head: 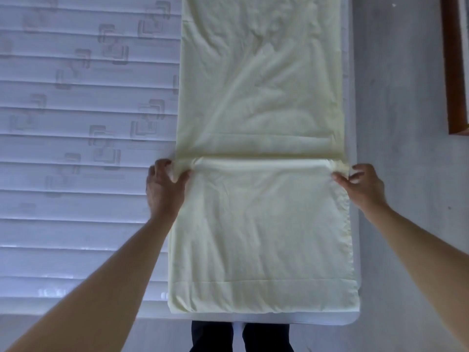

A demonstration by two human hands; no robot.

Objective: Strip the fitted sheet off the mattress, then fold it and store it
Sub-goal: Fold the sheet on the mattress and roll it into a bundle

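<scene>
The pale yellow fitted sheet (258,102) lies on the bare white mattress (76,148) as a long narrow strip along its right side. The near end is folded back over the strip, forming a doubled panel (258,237) that reaches the mattress's front edge. My left hand (165,184) grips the left corner of that fold, fabric bunched between thumb and fingers. My right hand (360,184) pinches the right corner of the same fold, at the mattress's right edge.
The mattress's quilted top with a square pattern stretches to the left. Grey floor (406,123) runs along the right side, with a wooden-framed object (454,72) at the far right. My dark trousers (241,336) show below the mattress's front edge.
</scene>
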